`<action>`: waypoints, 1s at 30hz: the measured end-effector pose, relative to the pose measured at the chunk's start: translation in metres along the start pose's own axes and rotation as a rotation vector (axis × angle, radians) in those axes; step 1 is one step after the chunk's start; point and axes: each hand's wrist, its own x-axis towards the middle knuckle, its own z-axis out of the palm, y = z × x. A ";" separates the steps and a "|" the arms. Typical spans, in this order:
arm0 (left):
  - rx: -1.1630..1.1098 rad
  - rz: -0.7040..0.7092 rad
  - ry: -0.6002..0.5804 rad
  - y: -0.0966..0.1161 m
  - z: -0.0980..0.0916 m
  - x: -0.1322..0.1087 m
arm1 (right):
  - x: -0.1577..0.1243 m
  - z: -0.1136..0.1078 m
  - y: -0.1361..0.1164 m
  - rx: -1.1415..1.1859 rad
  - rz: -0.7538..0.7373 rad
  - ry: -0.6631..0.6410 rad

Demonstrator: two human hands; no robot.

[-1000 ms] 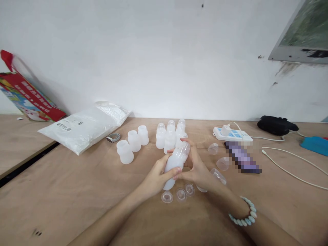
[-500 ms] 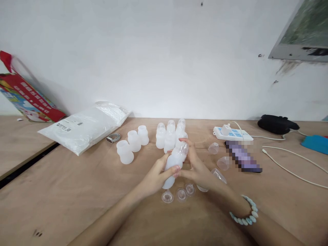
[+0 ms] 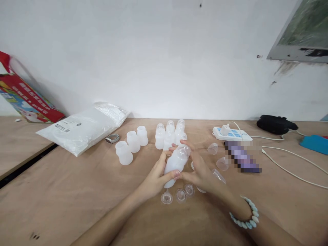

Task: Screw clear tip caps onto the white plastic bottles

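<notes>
A translucent white baby bottle (image 3: pixel 173 166) with a clear dome cap is tilted between my two hands, its cap end up and to the right. My left hand (image 3: pixel 156 175) is wrapped round its lower left side, thumb across the front. From the right, my right hand (image 3: pixel 199 171) holds it too, with fingers behind the cap and the thumb low on the body. Just below lie several clear nipples (image 3: pixel 181 195). Behind my hands stand several capped bottles (image 3: pixel 160 136), partly hidden. Open bottle bodies (image 3: pixel 124 153) stand in a row to the left.
Clear caps (image 3: pixel 222 164) lie to the right, near a phone (image 3: pixel 242 157) and a power strip (image 3: pixel 237 135) with a white cable. A black case (image 3: pixel 276 124) sits farther back. On the left are a watch (image 3: pixel 112 138), a white plastic package (image 3: pixel 84 128) and a red bag (image 3: pixel 30 99).
The held bottle and its cap have shifted slightly down and to the right. My right fingers have moved a little round behind the cap; both hands keep hold.
</notes>
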 end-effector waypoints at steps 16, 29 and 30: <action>0.523 0.092 0.388 -0.007 -0.023 0.008 | 0.020 -0.069 0.009 -0.005 0.045 0.700; 1.623 -0.123 0.244 0.001 -0.107 0.070 | 0.010 -0.046 0.097 -0.383 0.519 0.175; 1.621 -0.156 0.205 0.001 -0.114 0.075 | 0.011 -0.045 0.097 -0.396 0.533 0.166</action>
